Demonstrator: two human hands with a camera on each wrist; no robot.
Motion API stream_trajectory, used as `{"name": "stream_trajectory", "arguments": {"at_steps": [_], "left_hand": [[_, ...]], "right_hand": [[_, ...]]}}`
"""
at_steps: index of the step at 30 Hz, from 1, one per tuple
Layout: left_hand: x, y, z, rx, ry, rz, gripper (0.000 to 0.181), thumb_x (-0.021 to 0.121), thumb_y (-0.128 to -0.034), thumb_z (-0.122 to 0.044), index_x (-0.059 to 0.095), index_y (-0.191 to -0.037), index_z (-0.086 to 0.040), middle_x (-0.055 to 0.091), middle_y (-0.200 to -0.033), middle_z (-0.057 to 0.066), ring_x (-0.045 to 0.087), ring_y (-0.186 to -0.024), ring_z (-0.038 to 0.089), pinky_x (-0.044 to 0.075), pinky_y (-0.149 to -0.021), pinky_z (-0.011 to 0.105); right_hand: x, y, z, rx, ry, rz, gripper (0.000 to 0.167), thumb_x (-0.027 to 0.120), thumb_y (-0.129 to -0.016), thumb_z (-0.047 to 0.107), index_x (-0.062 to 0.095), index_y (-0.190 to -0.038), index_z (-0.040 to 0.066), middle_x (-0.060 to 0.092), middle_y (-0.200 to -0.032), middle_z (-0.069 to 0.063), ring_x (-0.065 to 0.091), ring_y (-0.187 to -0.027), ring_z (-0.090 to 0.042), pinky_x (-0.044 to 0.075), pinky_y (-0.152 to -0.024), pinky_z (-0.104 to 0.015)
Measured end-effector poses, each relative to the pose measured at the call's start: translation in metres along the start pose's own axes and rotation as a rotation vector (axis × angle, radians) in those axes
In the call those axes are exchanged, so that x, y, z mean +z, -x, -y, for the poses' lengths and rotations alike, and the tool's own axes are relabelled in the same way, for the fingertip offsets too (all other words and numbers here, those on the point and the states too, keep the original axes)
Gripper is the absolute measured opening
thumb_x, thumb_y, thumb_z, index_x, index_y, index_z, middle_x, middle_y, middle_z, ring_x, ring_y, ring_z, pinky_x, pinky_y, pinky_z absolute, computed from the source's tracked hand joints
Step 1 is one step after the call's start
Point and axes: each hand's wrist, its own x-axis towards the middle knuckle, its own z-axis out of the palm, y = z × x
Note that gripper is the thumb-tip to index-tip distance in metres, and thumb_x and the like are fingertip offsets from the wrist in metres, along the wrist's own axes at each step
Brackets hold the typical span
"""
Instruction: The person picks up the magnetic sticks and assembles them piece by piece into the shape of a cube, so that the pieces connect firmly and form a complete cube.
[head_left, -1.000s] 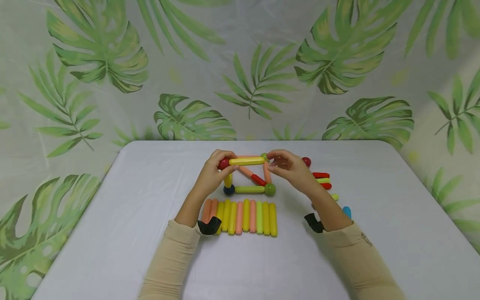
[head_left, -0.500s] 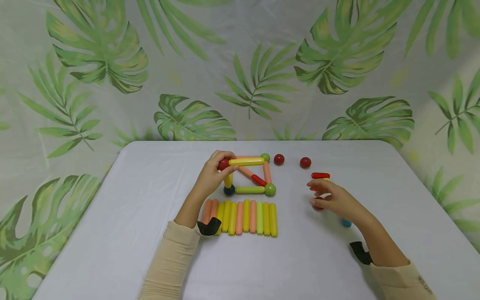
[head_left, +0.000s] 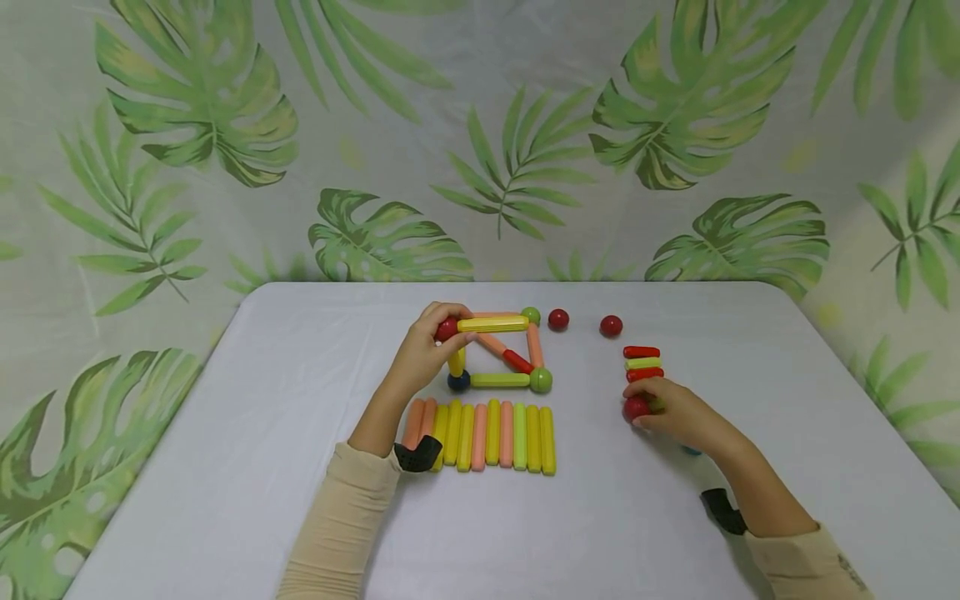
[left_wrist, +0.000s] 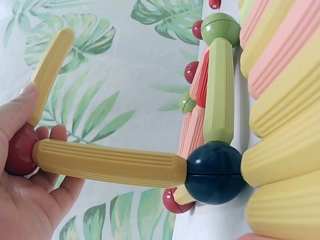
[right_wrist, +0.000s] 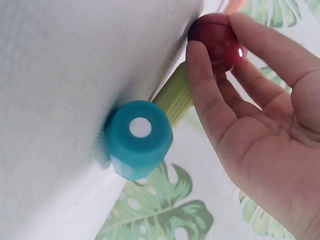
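My left hand (head_left: 426, 346) grips a red ball (head_left: 446, 329) at the top of the built frame. From that ball a yellow rod (head_left: 493, 324) points right, and in the left wrist view another yellow rod (left_wrist: 110, 162) joins it to a dark blue ball (left_wrist: 214, 173). A green rod (head_left: 499, 380) runs from the blue ball to a green ball (head_left: 541, 380). Over on the right, my right hand (head_left: 678, 414) pinches a red ball (head_left: 636, 407) at the table surface. Beside it the right wrist view has a green rod (right_wrist: 175, 95) and a blue piece (right_wrist: 139, 140).
A row of yellow, pink and green rods (head_left: 492, 432) lies in front of the frame. Two loose red balls (head_left: 558, 319) (head_left: 611, 326) rest behind, to its right. Short red and green rods (head_left: 642, 363) lie beyond my right hand, on the white table (head_left: 285, 333).
My right hand has left the end of the upper yellow rod, moved right and toward me, and taken hold of a red ball. My left hand has stayed in place with its ball.
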Motion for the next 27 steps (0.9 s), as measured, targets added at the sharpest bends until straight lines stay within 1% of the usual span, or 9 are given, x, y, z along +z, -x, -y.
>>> {"name": "stream_trajectory", "arguments": {"at_steps": [4,8,11,12,14,19,21,23,27], "left_hand": [[0.0,0.0,0.0,0.002,0.002,0.003,0.026,0.062,-0.0841,-0.006,0.055,-0.107,0.004,0.049,-0.103,0.018,0.05,-0.089,0.025,0.046,-0.076,0.032],[0.0,0.0,-0.001,0.004,-0.003,0.005,0.025,0.062,-0.0842,-0.006,0.055,-0.107,0.004,0.05,-0.103,0.017,0.05,-0.088,0.024,0.046,-0.075,0.031],[0.0,0.0,-0.001,0.007,-0.005,0.005,0.025,0.062,-0.0844,-0.005,0.055,-0.107,0.004,0.049,-0.104,0.019,0.05,-0.087,0.024,0.046,-0.073,0.03],[0.0,0.0,-0.001,0.008,-0.004,0.006,0.025,0.061,-0.0845,-0.005,0.055,-0.107,0.004,0.049,-0.104,0.019,0.05,-0.087,0.024,0.046,-0.072,0.029],[0.0,0.0,-0.001,0.007,-0.002,0.007,0.025,0.062,-0.0844,-0.005,0.055,-0.107,0.004,0.049,-0.104,0.02,0.05,-0.086,0.024,0.046,-0.072,0.029],[0.0,0.001,0.0,0.008,0.001,0.007,0.026,0.061,-0.0845,-0.005,0.055,-0.107,0.004,0.049,-0.104,0.02,0.05,-0.086,0.024,0.046,-0.071,0.028],[0.0,0.001,0.0,0.009,0.002,0.007,0.025,0.061,-0.0845,-0.005,0.055,-0.107,0.004,0.049,-0.104,0.02,0.049,-0.086,0.024,0.045,-0.072,0.029],[0.0,0.001,0.0,0.008,0.001,0.006,0.025,0.061,-0.0846,-0.005,0.055,-0.107,0.004,0.049,-0.104,0.02,0.049,-0.086,0.024,0.045,-0.072,0.029],[0.0,0.001,0.0,0.006,0.001,0.004,0.025,0.061,-0.0845,-0.005,0.055,-0.107,0.004,0.049,-0.104,0.019,0.049,-0.086,0.024,0.045,-0.072,0.029]], "right_hand": [[0.001,-0.001,-0.003,-0.01,0.006,0.006,0.033,0.064,-0.084,0.014,0.055,-0.113,0.002,0.055,-0.106,-0.013,0.047,-0.096,-0.031,0.044,-0.081,-0.048],[-0.001,0.0,-0.005,0.034,-0.013,0.034,0.036,0.06,-0.087,0.021,0.053,-0.116,0.003,0.054,-0.109,-0.015,0.046,-0.099,-0.032,0.043,-0.083,-0.049],[-0.004,-0.001,-0.007,0.058,-0.058,0.053,0.037,0.057,-0.089,0.025,0.051,-0.118,0.003,0.053,-0.111,-0.016,0.045,-0.101,-0.033,0.042,-0.084,-0.05],[-0.005,-0.001,-0.008,0.062,-0.082,0.059,0.038,0.055,-0.09,0.027,0.05,-0.118,0.002,0.052,-0.112,-0.017,0.045,-0.101,-0.033,0.042,-0.084,-0.049],[-0.006,-0.001,-0.01,0.076,-0.173,0.078,0.04,0.053,-0.091,0.029,0.048,-0.119,0.0,0.05,-0.113,-0.018,0.047,-0.101,-0.034,0.044,-0.084,-0.046],[-0.006,-0.001,-0.013,0.097,-0.438,0.101,0.046,0.053,-0.091,0.028,0.041,-0.122,-0.004,0.039,-0.122,-0.023,0.046,-0.107,-0.037,0.049,-0.077,-0.038],[-0.006,-0.001,-0.011,0.073,-0.488,0.083,0.048,0.054,-0.091,0.027,0.039,-0.125,-0.004,0.037,-0.124,-0.024,0.045,-0.108,-0.039,0.05,-0.075,-0.038],[-0.006,-0.003,-0.008,0.044,-0.519,0.047,0.05,0.055,-0.09,0.026,0.038,-0.127,-0.003,0.038,-0.123,-0.024,0.048,-0.104,-0.041,0.05,-0.073,-0.039],[-0.007,-0.011,0.008,-0.045,-0.518,-0.051,0.047,0.056,-0.09,0.025,0.041,-0.127,0.001,0.044,-0.119,-0.021,0.052,-0.097,-0.042,0.05,-0.076,-0.035]]}}
